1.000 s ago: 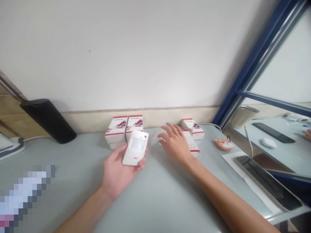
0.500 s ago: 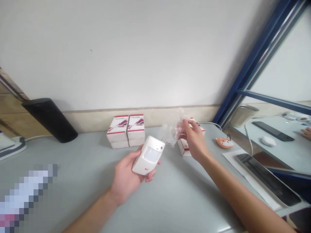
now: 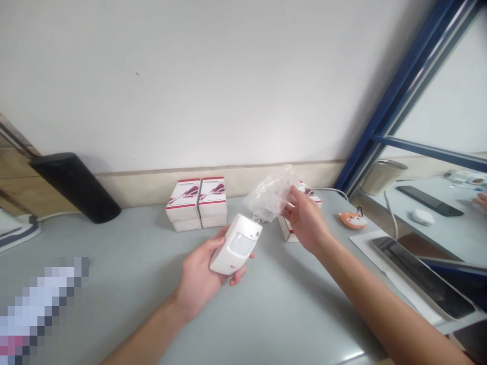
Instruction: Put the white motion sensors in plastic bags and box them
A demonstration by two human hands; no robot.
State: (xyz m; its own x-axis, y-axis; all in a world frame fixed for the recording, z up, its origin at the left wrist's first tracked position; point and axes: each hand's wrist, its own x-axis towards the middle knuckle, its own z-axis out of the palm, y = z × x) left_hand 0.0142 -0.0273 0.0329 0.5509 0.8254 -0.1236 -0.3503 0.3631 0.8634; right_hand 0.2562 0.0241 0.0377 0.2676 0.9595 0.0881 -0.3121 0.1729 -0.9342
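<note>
My left hand [image 3: 200,279] holds a white PIR motion sensor [image 3: 236,244] tilted up, with its lens facing me. Just up and right of the sensor, my right hand [image 3: 307,220] pinches a crumpled clear plastic bag [image 3: 271,193], which nearly touches the sensor's top end. Below the bag stand white boxes with red trim [image 3: 196,203], in two stacks at the wall. Another such box [image 3: 287,229] lies partly hidden behind my right hand.
A black cylinder [image 3: 74,187] lies at the left on the grey table [image 3: 125,253]. To the right are an orange fox-shaped charm [image 3: 352,220] and a dark tablet [image 3: 418,276] on white paper. A blue window frame [image 3: 403,96] stands at the right, with another hand [image 3: 481,201] beyond the glass.
My right hand has risen from near the boxes and now holds the plastic bag up. The sensor has turned more upright and moved right in my left hand.
</note>
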